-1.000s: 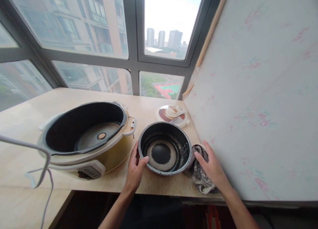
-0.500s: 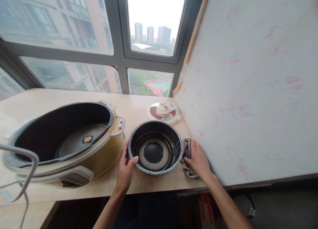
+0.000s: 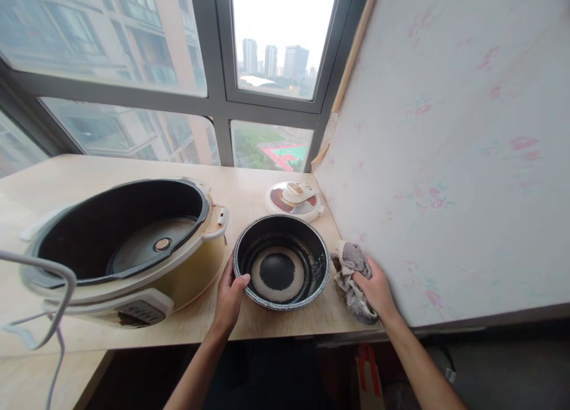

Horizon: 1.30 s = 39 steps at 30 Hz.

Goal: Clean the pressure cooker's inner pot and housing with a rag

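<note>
A black inner pot (image 3: 278,270) with a worn pale ring on its bottom stands in front of me. My left hand (image 3: 231,297) grips its left side, thumb over the rim and fingers behind the outer wall. To the right of the pot, my right hand (image 3: 376,285) is closed around a crumpled grey-and-white cloth (image 3: 354,273), apart from the pot. The large rice cooker body (image 3: 200,279), lidless and dark inside, sits on the left. Behind the pot lies the cooker's lid (image 3: 289,199), white and brown with a raised handle.
The wooden counter (image 3: 249,175) runs up to the window frame (image 3: 218,131). A flower-patterned wall (image 3: 445,161) closes off the right side. At lower left, a grey cord (image 3: 66,279) loops in front of the cooker. Below the counter's edge hangs something with red handles (image 3: 369,368).
My right hand has moved right, away from the pot's side, lifting and bunching the cloth. My left hand keeps its hold on the pot. The view has shifted slightly.
</note>
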Each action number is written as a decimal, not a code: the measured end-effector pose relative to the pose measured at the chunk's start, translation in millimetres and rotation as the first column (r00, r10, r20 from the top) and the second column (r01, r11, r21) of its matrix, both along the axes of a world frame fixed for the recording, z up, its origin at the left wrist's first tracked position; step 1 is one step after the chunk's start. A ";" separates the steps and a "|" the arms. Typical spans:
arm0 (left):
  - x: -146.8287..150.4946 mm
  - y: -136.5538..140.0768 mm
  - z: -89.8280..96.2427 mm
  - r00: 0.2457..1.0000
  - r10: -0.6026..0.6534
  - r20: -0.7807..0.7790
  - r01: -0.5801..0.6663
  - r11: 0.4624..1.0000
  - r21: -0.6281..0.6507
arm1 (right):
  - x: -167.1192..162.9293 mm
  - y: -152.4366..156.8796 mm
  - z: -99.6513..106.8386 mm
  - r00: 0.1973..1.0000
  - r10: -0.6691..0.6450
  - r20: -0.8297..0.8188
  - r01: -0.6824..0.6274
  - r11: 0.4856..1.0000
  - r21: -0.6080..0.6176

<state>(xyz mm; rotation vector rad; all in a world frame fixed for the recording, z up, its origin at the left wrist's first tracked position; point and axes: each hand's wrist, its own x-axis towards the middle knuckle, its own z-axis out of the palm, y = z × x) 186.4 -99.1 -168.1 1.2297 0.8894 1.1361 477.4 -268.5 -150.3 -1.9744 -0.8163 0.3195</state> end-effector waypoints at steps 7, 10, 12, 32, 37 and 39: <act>8.5 -3.5 -3.0 0.998 0.047 0.030 -0.048 0.998 0.039 | -9.9 -1.6 68.9 0.991 0.017 -0.134 0.013 0.976 0.219; 13.7 -4.4 -8.2 0.995 0.075 0.069 -0.080 0.994 0.071 | -22.0 18.4 99.9 0.987 0.084 -0.139 -0.040 0.956 0.290; 16.3 -4.3 -13.0 0.992 0.080 0.097 -0.089 0.992 0.093 | -30.6 39.0 114.3 0.972 0.179 -0.154 -0.127 0.947 0.295; 20.1 -6.4 -20.4 0.982 0.024 0.185 -0.046 0.992 0.116 | -65.1 157.0 50.0 0.830 0.547 -0.114 -0.557 0.824 -0.103; 19.2 -7.4 -26.1 0.982 0.005 0.188 -0.021 0.996 0.085 | -72.2 167.8 41.2 0.845 0.512 -0.153 -0.533 0.827 -0.177; 18.4 -7.7 -25.1 0.982 -0.009 0.189 -0.003 0.998 0.066 | -82.0 173.7 42.4 0.813 0.558 -0.167 -0.580 0.801 -0.145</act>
